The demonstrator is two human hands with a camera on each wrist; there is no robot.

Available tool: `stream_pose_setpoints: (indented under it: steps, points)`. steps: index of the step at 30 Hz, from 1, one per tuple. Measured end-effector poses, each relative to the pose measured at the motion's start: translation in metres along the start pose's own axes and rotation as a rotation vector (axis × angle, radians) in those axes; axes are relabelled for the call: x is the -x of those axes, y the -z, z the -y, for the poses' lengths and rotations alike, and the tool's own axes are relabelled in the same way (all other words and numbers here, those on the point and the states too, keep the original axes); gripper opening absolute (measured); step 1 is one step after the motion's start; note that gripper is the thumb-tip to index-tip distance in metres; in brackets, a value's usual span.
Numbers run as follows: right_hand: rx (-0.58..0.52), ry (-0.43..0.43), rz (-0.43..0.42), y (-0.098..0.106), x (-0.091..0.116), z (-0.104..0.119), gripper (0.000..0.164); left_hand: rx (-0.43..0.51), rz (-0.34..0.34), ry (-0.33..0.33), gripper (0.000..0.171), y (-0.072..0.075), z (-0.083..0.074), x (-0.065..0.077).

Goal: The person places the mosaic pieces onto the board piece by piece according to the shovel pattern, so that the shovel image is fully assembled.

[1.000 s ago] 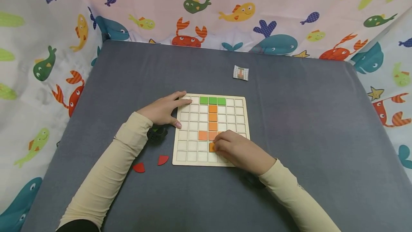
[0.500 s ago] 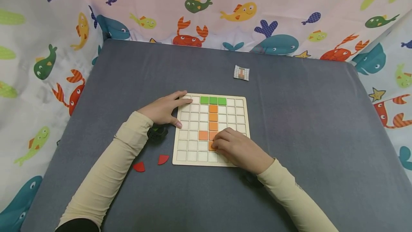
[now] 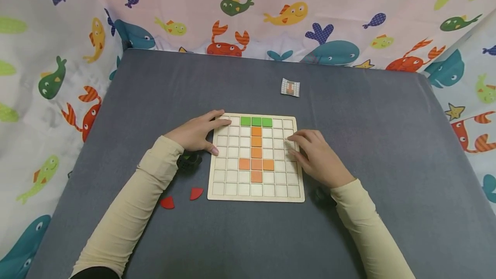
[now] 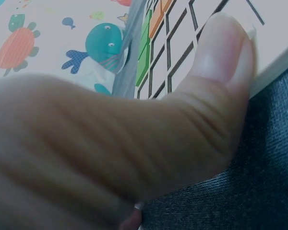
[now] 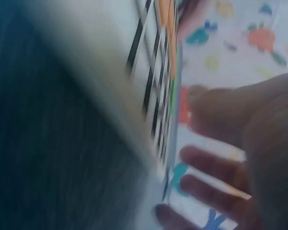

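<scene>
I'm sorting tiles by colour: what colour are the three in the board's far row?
The three tiles are green, seen best in the head view.

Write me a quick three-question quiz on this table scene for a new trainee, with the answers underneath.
1. How many green tiles sit in the top row of the board?
2. True or false: both red pieces lie on the board.
3. Fill in the blank: the ____ hand touches the board's left edge.

Key:
1. Three.
2. False; they lie on the grey cloth.
3. Left; the left hand touches it.
</scene>
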State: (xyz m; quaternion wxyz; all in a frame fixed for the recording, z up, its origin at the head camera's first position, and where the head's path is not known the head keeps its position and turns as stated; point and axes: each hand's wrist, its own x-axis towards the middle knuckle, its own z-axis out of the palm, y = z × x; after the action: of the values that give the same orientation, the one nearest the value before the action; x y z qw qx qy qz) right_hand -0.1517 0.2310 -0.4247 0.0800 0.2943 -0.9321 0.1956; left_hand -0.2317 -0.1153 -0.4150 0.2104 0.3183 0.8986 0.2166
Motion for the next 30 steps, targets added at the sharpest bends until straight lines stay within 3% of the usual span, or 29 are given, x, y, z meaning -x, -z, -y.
stream_pose_setpoints:
  steps: [5, 12, 16, 23, 27, 30]
  points:
    - [-0.058, -0.071, 0.067, -0.006, 0.008, -0.028, 0.048, 0.002, 0.001, 0.01, 0.091, 0.002, -0.004, 0.004]
    - [-0.127, -0.084, 0.088, -0.005, 0.013, -0.04, 0.051, -0.037, -0.032, 0.023, 0.081, 0.003, -0.011, 0.019]
    - [-0.149, -0.101, 0.104, -0.003, 0.012, -0.041, 0.052, -0.068, -0.089, 0.071, 0.073, 0.0, -0.011, 0.047]
    - [-0.167, -0.107, 0.104, -0.006, 0.011, -0.042, 0.052, -0.114, -0.199, 0.08, 0.05, -0.023, -0.009, 0.107]
    - [-0.169, -0.109, 0.105, -0.007, 0.01, -0.042, 0.053, -0.114, -0.262, 0.095, 0.053, -0.033, -0.007, 0.132]
    - [-0.162, -0.121, 0.103, -0.008, 0.01, -0.042, 0.053, -0.115, -0.306, 0.115, 0.058, -0.039, -0.004, 0.141]
